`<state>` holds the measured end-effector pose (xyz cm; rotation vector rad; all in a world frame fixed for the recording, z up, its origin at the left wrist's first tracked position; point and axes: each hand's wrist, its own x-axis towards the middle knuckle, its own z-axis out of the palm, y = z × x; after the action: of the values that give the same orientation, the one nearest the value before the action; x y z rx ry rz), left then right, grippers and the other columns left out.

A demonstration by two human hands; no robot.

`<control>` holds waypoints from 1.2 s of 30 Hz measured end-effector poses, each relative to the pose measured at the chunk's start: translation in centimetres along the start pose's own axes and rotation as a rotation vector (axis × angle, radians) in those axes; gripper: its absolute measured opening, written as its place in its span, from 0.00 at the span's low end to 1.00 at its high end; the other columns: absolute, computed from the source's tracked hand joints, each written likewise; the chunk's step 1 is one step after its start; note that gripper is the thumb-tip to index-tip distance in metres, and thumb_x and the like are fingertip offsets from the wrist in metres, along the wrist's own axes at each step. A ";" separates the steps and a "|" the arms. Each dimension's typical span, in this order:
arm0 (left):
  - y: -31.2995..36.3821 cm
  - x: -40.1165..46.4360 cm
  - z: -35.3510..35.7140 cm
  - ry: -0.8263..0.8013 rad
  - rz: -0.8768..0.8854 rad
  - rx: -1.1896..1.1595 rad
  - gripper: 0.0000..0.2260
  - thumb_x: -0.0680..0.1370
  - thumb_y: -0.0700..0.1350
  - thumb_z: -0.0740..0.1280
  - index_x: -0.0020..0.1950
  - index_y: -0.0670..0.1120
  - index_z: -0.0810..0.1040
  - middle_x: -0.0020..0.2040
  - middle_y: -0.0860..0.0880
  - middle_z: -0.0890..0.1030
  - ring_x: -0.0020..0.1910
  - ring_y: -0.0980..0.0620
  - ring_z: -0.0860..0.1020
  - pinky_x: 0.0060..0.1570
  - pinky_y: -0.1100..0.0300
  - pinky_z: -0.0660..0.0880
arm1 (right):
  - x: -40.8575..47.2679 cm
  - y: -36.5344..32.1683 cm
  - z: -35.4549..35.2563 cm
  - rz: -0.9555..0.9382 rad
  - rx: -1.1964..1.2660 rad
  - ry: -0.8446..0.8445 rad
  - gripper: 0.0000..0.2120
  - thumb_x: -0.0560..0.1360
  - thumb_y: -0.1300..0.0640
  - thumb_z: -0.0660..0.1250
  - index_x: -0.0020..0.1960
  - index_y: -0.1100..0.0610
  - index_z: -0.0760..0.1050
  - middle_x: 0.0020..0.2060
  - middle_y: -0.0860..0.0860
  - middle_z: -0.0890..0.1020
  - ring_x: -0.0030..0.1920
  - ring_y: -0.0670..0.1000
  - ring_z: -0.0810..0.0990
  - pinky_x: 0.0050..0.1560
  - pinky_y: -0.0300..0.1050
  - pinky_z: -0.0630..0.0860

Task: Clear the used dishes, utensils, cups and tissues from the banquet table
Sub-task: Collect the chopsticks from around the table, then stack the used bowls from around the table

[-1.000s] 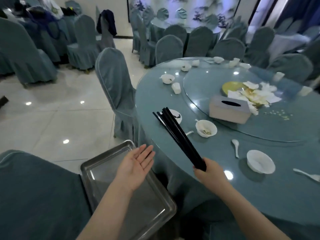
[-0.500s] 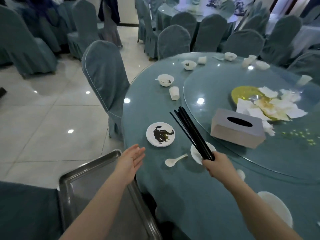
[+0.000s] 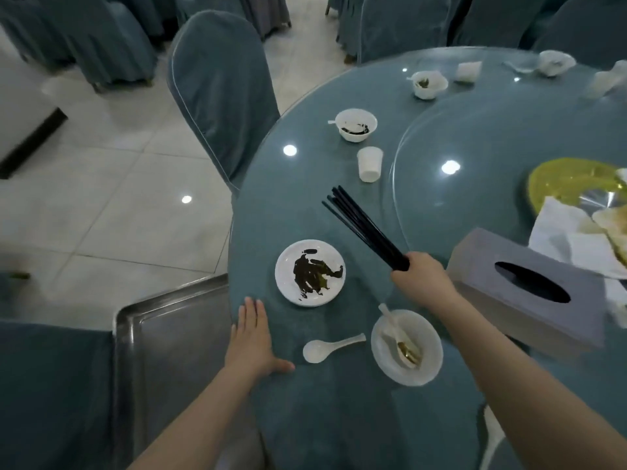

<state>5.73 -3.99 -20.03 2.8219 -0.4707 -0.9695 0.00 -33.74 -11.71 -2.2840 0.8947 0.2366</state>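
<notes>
Banquet worktop [image 3: 305, 418]: right hand [image 3: 420, 278] gripping black chopsticks [image 3: 364, 228]; left hand [image 3: 252, 337] lying flat, fingers straight, dirty plate [image 3: 309, 272] at its 1 o'clock.

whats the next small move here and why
Probably carry the black chopsticks that the right hand grips over to the metal tray and drop them; the left hand lies flat on the table edge, holding nothing.
</notes>
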 end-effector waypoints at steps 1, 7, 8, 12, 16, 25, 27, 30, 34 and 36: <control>0.1 0.1 0.0 -0.007 -0.008 0.012 0.66 0.61 0.64 0.76 0.75 0.41 0.29 0.75 0.43 0.28 0.75 0.44 0.33 0.74 0.47 0.44 | 1.1 -0.2 0.2 -0.006 -0.021 -0.014 0.02 0.70 0.59 0.62 0.39 0.56 0.73 0.29 0.51 0.76 0.29 0.51 0.73 0.27 0.41 0.65; 0.4 0.0 -0.4 0.000 -0.022 0.020 0.66 0.62 0.63 0.77 0.75 0.42 0.28 0.75 0.44 0.27 0.75 0.46 0.32 0.74 0.49 0.43 | 5.1 -0.5 2.9 -0.026 -0.065 -0.045 0.02 0.70 0.58 0.63 0.39 0.55 0.70 0.34 0.52 0.77 0.34 0.53 0.76 0.28 0.43 0.68; 0.4 0.0 -0.5 0.004 -0.022 0.020 0.65 0.62 0.63 0.76 0.75 0.43 0.28 0.75 0.45 0.27 0.75 0.46 0.32 0.75 0.49 0.43 | 5.3 -0.3 3.4 -0.025 -0.069 -0.043 0.02 0.70 0.58 0.64 0.40 0.55 0.70 0.35 0.52 0.77 0.35 0.53 0.76 0.29 0.43 0.69; 0.4 -0.2 -0.5 -0.007 -0.031 0.015 0.65 0.62 0.63 0.76 0.75 0.43 0.28 0.75 0.46 0.27 0.75 0.47 0.31 0.75 0.49 0.43 | 5.4 0.6 4.6 -0.020 -0.131 -0.070 0.08 0.72 0.55 0.67 0.48 0.57 0.71 0.43 0.54 0.77 0.40 0.55 0.76 0.35 0.45 0.70; 0.2 -0.2 -0.6 -0.017 -0.037 0.021 0.65 0.62 0.63 0.76 0.74 0.43 0.28 0.74 0.45 0.26 0.75 0.47 0.31 0.75 0.49 0.43 | 5.0 0.4 4.4 -0.025 -0.162 -0.047 0.14 0.71 0.51 0.72 0.46 0.58 0.71 0.47 0.56 0.76 0.41 0.55 0.76 0.37 0.46 0.72; 0.0 -0.3 -0.9 0.004 -0.010 0.026 0.65 0.63 0.65 0.75 0.75 0.41 0.30 0.75 0.43 0.29 0.76 0.45 0.33 0.76 0.49 0.44 | 0.9 2.2 1.9 -0.075 -0.048 0.061 0.20 0.76 0.53 0.68 0.65 0.57 0.73 0.57 0.52 0.80 0.56 0.52 0.78 0.55 0.46 0.74; 0.0 -0.2 -0.9 0.005 -0.006 0.027 0.65 0.62 0.64 0.76 0.75 0.41 0.30 0.75 0.43 0.29 0.76 0.45 0.33 0.75 0.49 0.44 | -0.8 2.7 1.6 -0.087 0.044 0.126 0.14 0.77 0.55 0.66 0.62 0.54 0.76 0.53 0.49 0.81 0.52 0.49 0.79 0.52 0.43 0.74; 0.0 -0.4 -0.8 0.005 0.006 0.026 0.65 0.62 0.65 0.76 0.75 0.42 0.30 0.76 0.43 0.30 0.76 0.44 0.34 0.75 0.49 0.44 | -3.7 4.4 1.5 -0.041 0.110 0.174 0.08 0.76 0.57 0.64 0.53 0.50 0.79 0.43 0.43 0.80 0.43 0.43 0.77 0.42 0.37 0.70; -0.3 -0.4 -0.7 0.034 0.025 0.016 0.64 0.62 0.65 0.75 0.76 0.41 0.32 0.76 0.42 0.31 0.76 0.44 0.35 0.75 0.48 0.44 | -6.4 6.2 3.3 0.062 -0.004 0.068 0.05 0.74 0.55 0.65 0.47 0.51 0.80 0.41 0.45 0.81 0.47 0.50 0.80 0.44 0.42 0.73; -0.4 -0.3 -0.8 0.039 0.036 0.016 0.64 0.62 0.65 0.75 0.76 0.41 0.32 0.77 0.42 0.32 0.76 0.44 0.36 0.75 0.49 0.44 | -6.9 6.1 4.6 0.069 -0.095 0.016 0.09 0.73 0.53 0.66 0.52 0.53 0.79 0.46 0.49 0.83 0.48 0.53 0.80 0.44 0.44 0.75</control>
<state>6.05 -3.50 -19.33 2.8304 -0.5254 -0.9066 -8.86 -30.42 -15.75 -2.3472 0.9911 0.2976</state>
